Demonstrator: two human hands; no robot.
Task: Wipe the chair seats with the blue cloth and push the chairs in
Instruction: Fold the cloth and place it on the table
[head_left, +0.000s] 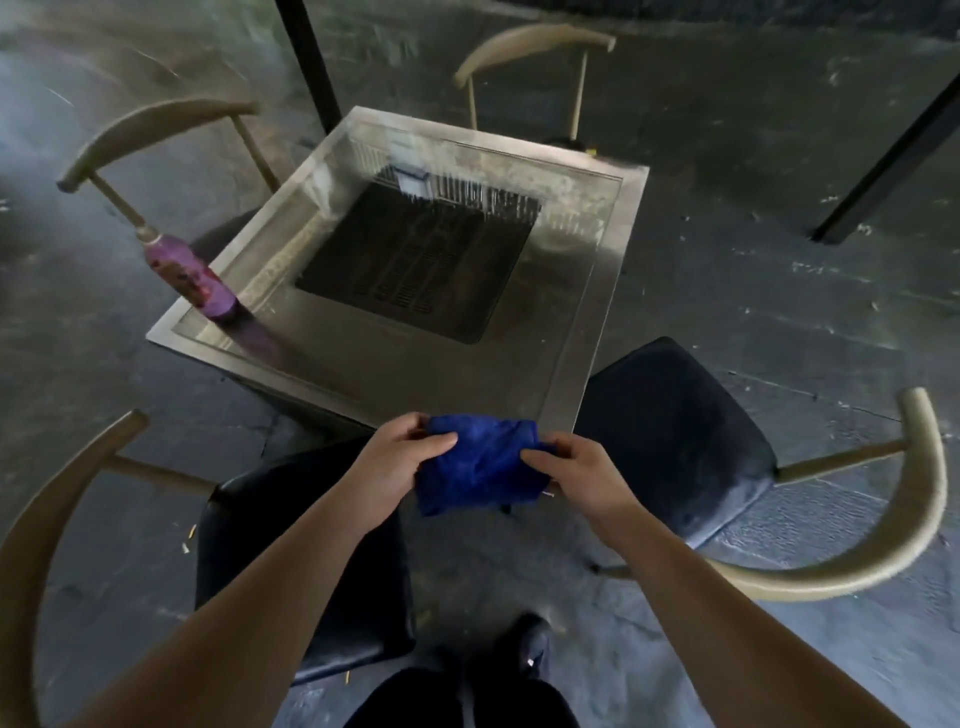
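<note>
Here, both hands closed on the blue cloth (480, 465): left hand (395, 470) pinching its left side, right hand (576, 473) its right, bundle held bunched in the air just off the table's (332, 332) near corner, touching no seat. Looks like readying the cloth, wiping not yet begun. Two dark seats within reach: near-left chair (311, 571) under the left forearm, near-right chair (675, 441) beside the right hand, both pulled out. Next, probably: lowering the cloth flat onto one seat, sweeping across, then pushing that chair in. Purple bottle (189, 273) at the table's left corner.
</note>
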